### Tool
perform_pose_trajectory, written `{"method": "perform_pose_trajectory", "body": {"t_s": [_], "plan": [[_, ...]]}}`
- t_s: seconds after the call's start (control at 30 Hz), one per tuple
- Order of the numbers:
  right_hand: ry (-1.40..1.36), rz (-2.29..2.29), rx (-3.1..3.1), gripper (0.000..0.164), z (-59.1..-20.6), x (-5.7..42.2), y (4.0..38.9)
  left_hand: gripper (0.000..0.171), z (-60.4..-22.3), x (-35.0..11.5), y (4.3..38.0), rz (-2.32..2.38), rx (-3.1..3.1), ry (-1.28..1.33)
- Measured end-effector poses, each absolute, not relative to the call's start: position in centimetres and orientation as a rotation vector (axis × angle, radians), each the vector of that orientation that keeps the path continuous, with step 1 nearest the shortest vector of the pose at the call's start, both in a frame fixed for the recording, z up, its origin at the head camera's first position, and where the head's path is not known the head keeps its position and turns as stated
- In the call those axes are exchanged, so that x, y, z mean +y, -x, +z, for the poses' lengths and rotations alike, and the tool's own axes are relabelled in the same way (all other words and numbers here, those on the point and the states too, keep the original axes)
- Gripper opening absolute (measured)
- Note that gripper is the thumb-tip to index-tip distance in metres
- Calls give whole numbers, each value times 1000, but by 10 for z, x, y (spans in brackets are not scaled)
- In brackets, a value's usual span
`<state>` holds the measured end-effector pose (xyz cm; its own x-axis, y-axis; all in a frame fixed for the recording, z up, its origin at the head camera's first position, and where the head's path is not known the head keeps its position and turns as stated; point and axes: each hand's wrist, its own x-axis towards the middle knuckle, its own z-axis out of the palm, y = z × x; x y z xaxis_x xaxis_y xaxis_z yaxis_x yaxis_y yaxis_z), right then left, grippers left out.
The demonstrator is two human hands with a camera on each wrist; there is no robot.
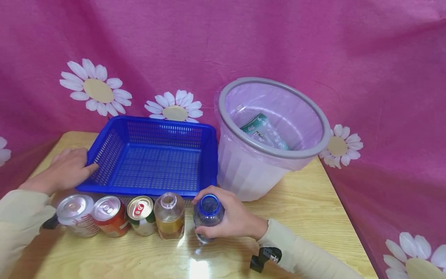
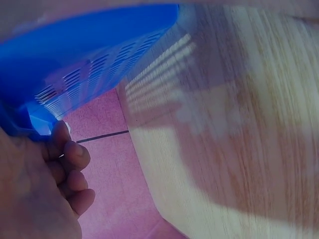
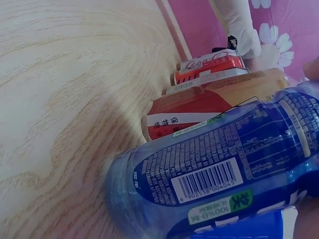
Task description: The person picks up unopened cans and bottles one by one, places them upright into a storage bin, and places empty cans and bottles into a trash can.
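Holds the blue bottle [image 3: 209, 149] upright at the desk [image 1: 230, 259], just beside the amber bottle [image 1: 169, 223], with the grip of the right hand [image 1: 232, 216] closed around it. Shows "100%" on a green patch [image 3: 220, 206] and 6 902538 004045 under the barcode [image 3: 206, 180]. Pinches the blue basket [image 1: 139, 192] at its rim with the left hand [image 1: 66, 171], near the white can [image 1: 79, 217] lettered "Coca-Cola".

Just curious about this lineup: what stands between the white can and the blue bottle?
The head view shows an orange can, a gold-topped can and a clear bottle.
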<state>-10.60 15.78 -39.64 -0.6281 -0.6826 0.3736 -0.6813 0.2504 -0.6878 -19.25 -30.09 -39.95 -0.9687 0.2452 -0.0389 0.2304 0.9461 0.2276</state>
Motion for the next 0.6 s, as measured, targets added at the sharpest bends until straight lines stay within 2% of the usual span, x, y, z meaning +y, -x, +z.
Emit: {"method": "perform_pose_trajectory", "body": {"t_s": [0.6], "plan": [[1383,-1371,2493,60,-399,165,106,40,-395,-296,191,359,3024,-336]]}}
